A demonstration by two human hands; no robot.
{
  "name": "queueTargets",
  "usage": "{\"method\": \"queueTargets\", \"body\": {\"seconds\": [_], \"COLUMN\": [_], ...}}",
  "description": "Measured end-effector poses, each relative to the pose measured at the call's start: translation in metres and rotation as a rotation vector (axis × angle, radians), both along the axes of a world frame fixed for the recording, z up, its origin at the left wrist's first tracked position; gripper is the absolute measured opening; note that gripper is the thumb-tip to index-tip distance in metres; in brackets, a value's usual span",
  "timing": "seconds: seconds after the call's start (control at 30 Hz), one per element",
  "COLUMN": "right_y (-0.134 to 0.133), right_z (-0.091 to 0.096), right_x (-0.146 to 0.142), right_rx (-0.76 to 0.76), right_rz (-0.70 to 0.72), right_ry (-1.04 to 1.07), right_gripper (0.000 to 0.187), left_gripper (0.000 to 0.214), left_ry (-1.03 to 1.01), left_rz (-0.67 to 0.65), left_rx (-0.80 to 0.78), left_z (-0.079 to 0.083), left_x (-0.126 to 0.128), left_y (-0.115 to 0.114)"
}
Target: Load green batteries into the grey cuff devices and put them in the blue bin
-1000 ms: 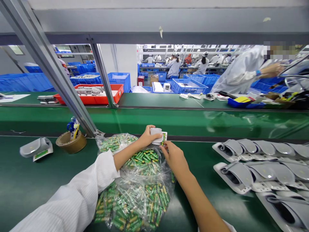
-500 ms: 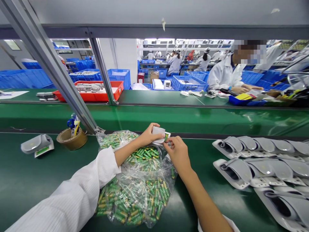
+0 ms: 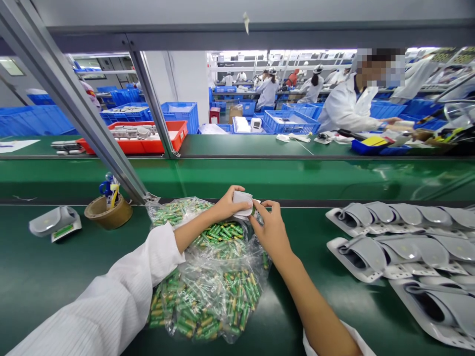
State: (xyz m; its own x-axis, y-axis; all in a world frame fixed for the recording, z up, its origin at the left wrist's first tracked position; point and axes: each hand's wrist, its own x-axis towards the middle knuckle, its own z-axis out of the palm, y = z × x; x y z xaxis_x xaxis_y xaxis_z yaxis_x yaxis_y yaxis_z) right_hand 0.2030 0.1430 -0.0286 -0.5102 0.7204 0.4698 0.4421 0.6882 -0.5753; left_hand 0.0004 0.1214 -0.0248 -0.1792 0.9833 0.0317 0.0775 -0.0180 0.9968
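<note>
My left hand [image 3: 227,203] is closed on a wrist blood pressure monitor [image 3: 242,201] with a grey cuff, above the far part of the battery bags. At the monitor's right end, my right hand [image 3: 272,228] has its thumb and fingertips closed on the edge. A bit of green shows between the fingers there; most of that end is hidden. Below both hands lie clear plastic bags [image 3: 208,262] full of small green and gold batteries [image 3: 222,232], one bag open. Another cuffed monitor [image 3: 55,222], with green showing in its side, lies at the left.
Rows of grey-cuffed monitors [image 3: 404,249] stand on the right of the green table. A brown tape roll [image 3: 107,213] holds scissors and pens at the left. A metal post [image 3: 85,99] slants down behind it. Across the belt are a red tray [image 3: 148,144] and a co-worker [image 3: 349,106].
My right fingers have shifted over the monitor's end and cover more of the green and white seen there before. My left hand keeps its hold. The view has tilted slightly.
</note>
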Motion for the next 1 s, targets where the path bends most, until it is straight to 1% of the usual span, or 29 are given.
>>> {"method": "queueTargets", "body": {"seconds": [0.13, 0.17, 0.23, 0.3, 0.33, 0.43, 0.63, 0.73, 0.9, 1.0], "right_y": [0.0, 0.0, -0.002, -0.002, -0.002, 0.0, 0.005, 0.003, -0.003, -0.003], "right_z": [0.0, 0.0, -0.001, -0.002, -0.003, -0.006, -0.008, -0.006, -0.003, -0.004], "right_x": [-0.001, -0.002, -0.004, -0.004, -0.004, -0.003, -0.001, -0.004, -0.008, -0.011], "right_rx": [0.02, 0.009, -0.019, -0.03, -0.026, 0.011, 0.109, 0.085, 0.018, 0.005], "right_rz": [0.023, 0.031, 0.023, 0.005, 0.003, 0.02, 0.04, 0.042, 0.031, 0.041], "right_ry": [0.053, 0.061, 0.053, 0.019, 0.002, -0.012, -0.023, 0.016, 0.153, 0.206], "right_gripper": [0.037, 0.038, 0.047, 0.055, 0.056, 0.052, 0.044, 0.042, 0.027, 0.023], "left_gripper": [0.086, 0.086, 0.084, 0.083, 0.083, 0.085, 0.085, 0.087, 0.087, 0.086], "left_ry": [-0.017, -0.03, -0.054, -0.055, -0.045, -0.017, -0.009, -0.013, -0.068, -0.061], "left_rz": [0.019, 0.026, 0.038, 0.027, 0.015, -0.009, 0.004, 0.02, 0.051, 0.042], "left_rx": [-0.008, -0.007, -0.003, -0.005, -0.008, -0.008, -0.014, 0.0, -0.008, -0.012], "left_z": [0.0, 0.0, 0.002, 0.004, 0.005, 0.006, 0.004, 0.005, 0.008, 0.009], "left_x": [0.001, 0.001, 0.002, 0.003, 0.003, 0.003, 0.002, 0.003, 0.005, 0.006], "left_y": [0.001, 0.001, 0.0, -0.001, -0.001, -0.002, -0.002, -0.002, -0.002, -0.002]}}
